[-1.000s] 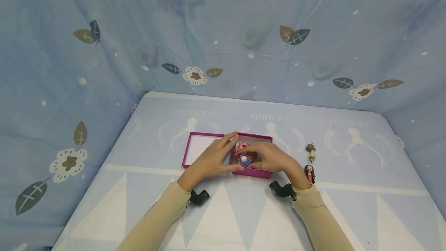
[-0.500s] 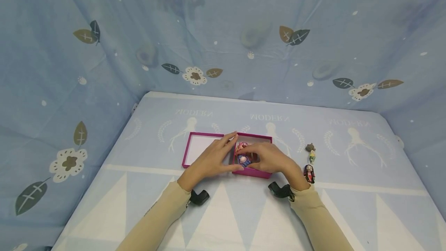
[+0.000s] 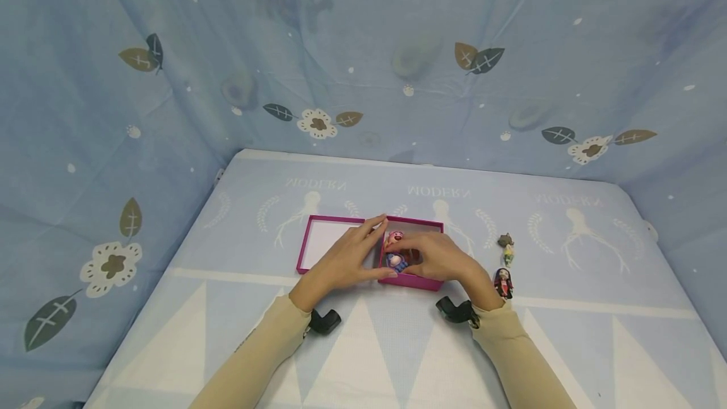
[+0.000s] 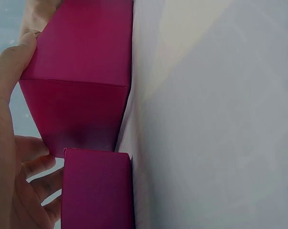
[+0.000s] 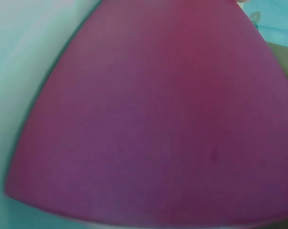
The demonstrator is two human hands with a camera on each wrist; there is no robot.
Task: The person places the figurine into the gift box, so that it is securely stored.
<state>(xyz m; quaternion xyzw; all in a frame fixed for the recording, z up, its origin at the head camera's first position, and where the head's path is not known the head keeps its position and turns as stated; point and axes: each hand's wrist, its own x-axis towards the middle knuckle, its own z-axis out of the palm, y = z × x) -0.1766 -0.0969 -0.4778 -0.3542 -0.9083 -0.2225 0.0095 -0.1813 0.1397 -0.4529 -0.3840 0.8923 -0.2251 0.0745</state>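
Observation:
My left hand (image 3: 348, 257) holds the left end of a magenta box (image 3: 417, 281), thumb at the near rim and fingers toward the far corner. In the left wrist view the thumb meets the edge of the box (image 4: 81, 43). My right hand (image 3: 445, 262) reaches inside with curled fingers and pinches a brown figurine (image 3: 414, 256), mostly hidden by the hand. Left of those fingers lie a pink-haired figurine (image 3: 394, 238) and a blue figurine (image 3: 397, 262). The box wall (image 5: 148, 119) fills the right wrist view, which hides the right fingers.
The box lid (image 3: 329, 242), white inside, lies left of the box. On the right, a figurine with a brown top and green body (image 3: 508, 256) lies beyond a black-haired figurine in red (image 3: 503, 283). A patterned cloth covers the table (image 3: 363, 358); blue curtains (image 3: 363, 49) enclose it.
The pink-haired and blue figurines have shifted slightly left inside the box, along with a small leftward movement of my right hand. My left hand stays in place.

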